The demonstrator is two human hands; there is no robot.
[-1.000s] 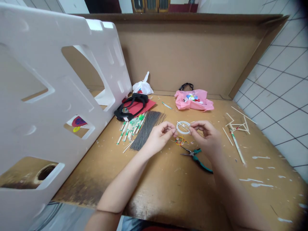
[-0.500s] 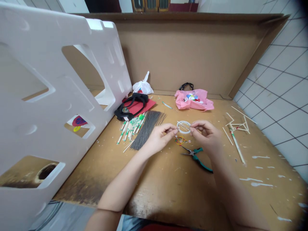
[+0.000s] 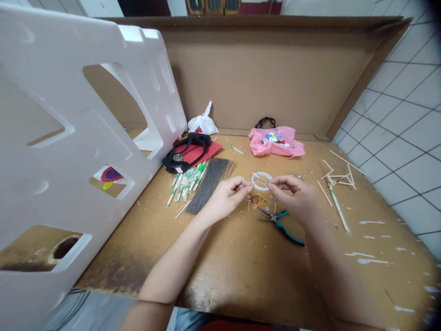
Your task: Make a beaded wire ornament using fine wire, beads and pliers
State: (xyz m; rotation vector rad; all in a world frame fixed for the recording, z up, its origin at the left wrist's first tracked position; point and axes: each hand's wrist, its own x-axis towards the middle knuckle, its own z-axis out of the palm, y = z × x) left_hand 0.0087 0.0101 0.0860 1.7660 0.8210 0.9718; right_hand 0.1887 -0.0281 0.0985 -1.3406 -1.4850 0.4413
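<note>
Well, the pink bag (image 3: 258, 149) lay open at the back, cupping a jumble of coloured pieces (image 3: 274, 139), and left of it the white bag (image 3: 203, 123) stood knotted, something red showing low down. Up front, the left hand (image 3: 237, 191) and right hand (image 3: 291, 193) each pinched a fine strand (image 3: 248, 205) between thumb and forefinger, just apart, above the table (image 3: 220, 262); it drooped toward the person below the left fingertips, its full path too thin to follow. Between them sat the white ring (image 3: 262, 188), with silvery wires (image 3: 260, 179) slanting across it, long axis from far left to near right. Just below lay coloured bands (image 3: 257, 200) and pliers (image 3: 277, 220), tips aimed left. And look, a shiny bit (image 3: 297, 177) showed past the right hand, unseen half a second earlier, while ring and pliers hadn't budged!
</note>
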